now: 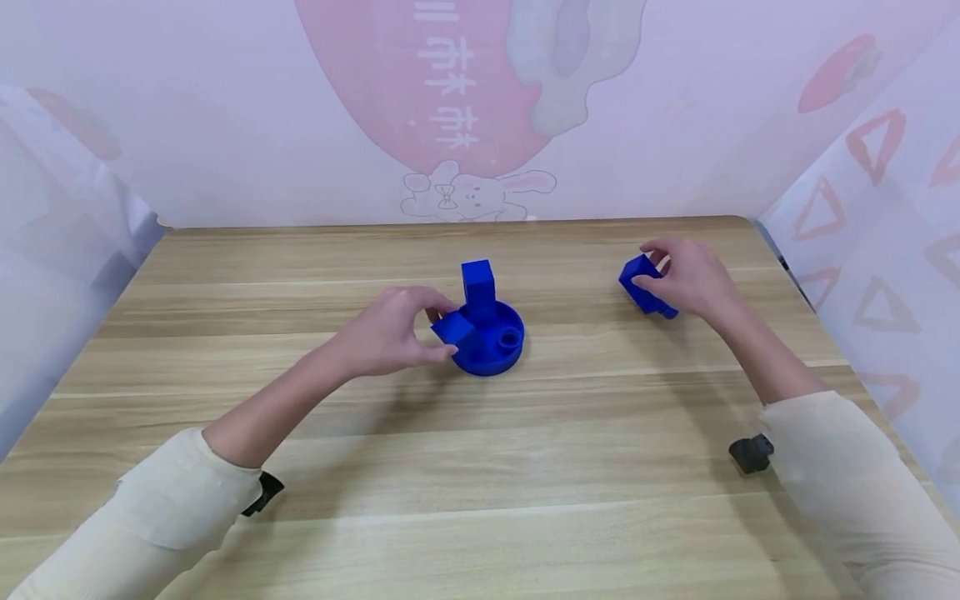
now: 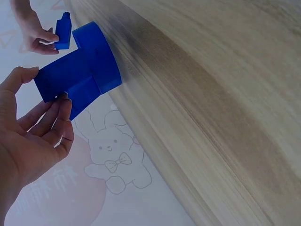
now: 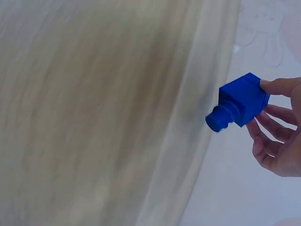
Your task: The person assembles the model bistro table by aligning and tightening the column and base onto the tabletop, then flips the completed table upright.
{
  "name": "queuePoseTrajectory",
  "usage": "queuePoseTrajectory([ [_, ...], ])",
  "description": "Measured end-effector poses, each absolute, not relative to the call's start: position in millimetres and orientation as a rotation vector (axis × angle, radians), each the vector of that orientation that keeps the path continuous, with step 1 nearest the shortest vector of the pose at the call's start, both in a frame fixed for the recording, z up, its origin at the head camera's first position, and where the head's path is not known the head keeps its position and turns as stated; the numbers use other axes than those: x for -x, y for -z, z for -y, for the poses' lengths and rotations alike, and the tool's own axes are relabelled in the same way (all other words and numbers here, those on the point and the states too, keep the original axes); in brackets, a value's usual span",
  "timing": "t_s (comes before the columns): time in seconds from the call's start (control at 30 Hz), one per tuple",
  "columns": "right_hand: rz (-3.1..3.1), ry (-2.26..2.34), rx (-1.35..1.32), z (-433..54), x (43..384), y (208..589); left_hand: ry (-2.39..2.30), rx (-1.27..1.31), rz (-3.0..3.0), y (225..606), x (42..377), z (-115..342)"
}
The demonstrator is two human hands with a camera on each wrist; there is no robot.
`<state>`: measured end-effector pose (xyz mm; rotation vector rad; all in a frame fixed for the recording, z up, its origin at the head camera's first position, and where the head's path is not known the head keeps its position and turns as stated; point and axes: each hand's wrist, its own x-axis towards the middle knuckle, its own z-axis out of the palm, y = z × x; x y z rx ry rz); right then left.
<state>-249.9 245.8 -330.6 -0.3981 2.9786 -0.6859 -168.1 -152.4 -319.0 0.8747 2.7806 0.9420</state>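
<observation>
A round blue base (image 1: 487,367) with a raised rim stands mid-table. One square blue block (image 1: 478,283) rises upright from its back part, and an open round socket (image 1: 509,338) shows at its right. My left hand (image 1: 378,333) pinches a second square blue block (image 1: 456,331) at the base's left side, thumb on one side and fingers on the other. The lower end of that block is hidden. Off to the right, my right hand (image 1: 693,275) holds a third blue block (image 3: 244,96) between thumb and fingers. A round, ridged plug (image 3: 218,117) sticks out of its lower end.
The wood-grain table (image 1: 540,467) ends at a back edge against a pale wall (image 1: 247,125) printed with cartoon figures. Patterned sheets flank both sides. A small black device (image 1: 752,454) sits at the right cuff, another (image 1: 264,493) at the left cuff.
</observation>
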Motion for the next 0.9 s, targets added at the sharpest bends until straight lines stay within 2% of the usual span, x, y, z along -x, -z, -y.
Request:
queuePoseTrajectory([
  [0.2,-2.885,0.977,0.548,-220,235,317,-0.944,-0.877,-2.775,319,170,155],
  [0.57,-2.469,1.469,0.609,-184,214,310,-0.949,-0.86,-2.791,320,169,158],
  [0.9,-2.306,1.603,0.722,-160,207,318,-0.935,-0.798,-2.889,322,167,149],
])
